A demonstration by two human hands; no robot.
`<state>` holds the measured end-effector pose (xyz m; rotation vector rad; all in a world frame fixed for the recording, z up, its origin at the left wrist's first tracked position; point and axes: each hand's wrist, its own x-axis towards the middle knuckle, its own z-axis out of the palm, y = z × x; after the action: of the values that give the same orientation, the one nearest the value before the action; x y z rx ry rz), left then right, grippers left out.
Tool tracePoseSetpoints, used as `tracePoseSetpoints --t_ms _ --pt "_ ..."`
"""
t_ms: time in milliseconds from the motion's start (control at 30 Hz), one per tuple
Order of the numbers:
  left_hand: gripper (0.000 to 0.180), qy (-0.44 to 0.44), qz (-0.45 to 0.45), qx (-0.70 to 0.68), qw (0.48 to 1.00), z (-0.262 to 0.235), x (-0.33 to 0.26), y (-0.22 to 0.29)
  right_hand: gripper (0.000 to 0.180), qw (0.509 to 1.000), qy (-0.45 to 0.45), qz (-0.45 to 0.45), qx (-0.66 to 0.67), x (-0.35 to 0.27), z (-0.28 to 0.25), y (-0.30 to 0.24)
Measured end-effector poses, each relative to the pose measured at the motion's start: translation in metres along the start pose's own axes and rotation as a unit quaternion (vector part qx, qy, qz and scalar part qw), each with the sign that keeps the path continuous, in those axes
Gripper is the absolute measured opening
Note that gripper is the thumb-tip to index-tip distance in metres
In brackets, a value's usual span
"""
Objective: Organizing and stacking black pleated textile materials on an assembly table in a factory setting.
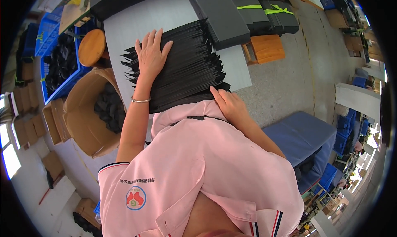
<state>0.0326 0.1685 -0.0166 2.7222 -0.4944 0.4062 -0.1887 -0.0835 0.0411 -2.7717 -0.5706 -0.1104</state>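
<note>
A wide row of thin black sheets [182, 59] lies overlapped on the pale table [144, 16], its jagged ends showing on the left and right. My left hand [153, 53] rests flat on the row's left part, fingers spread and pointing away from me. At the near right corner, my right hand [229, 104] touches the edge of the closest sheets with the index finger extended. The other fingers of that hand are curled and partly hidden, so whether they pinch a sheet does not show.
Dark stacked sheets [221, 18] stand at the far right, beside bundles tied with a green strip [279, 9]. Left are a round wooden stool [92, 47], a blue crate [62, 88] and a cardboard box [84, 125] holding black pieces. A blue-covered block [302, 133] stands right.
</note>
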Motion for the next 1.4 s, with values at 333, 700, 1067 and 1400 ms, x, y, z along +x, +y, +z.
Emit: tracePoseSetpoints --t_ms 333,700,1067,1400 --pt "0.06 0.0 -0.001 -0.006 1.0 -0.001 0.0 -0.001 0.051 1.0 0.004 0.016 0.023 0.001 0.011 0.005" --pt "0.06 -0.005 -0.001 0.002 1.0 0.0 0.001 0.001 0.028 0.999 0.036 -0.012 0.015 0.004 0.007 0.008" --pt "0.06 -0.013 -0.009 -0.001 1.0 -0.001 0.002 0.001 0.028 0.997 0.052 -0.044 -0.021 0.006 0.011 0.009" --pt "0.06 -0.011 -0.006 -0.003 1.0 -0.002 0.003 0.001 0.029 0.998 0.048 -0.031 -0.009 0.009 0.009 0.007"
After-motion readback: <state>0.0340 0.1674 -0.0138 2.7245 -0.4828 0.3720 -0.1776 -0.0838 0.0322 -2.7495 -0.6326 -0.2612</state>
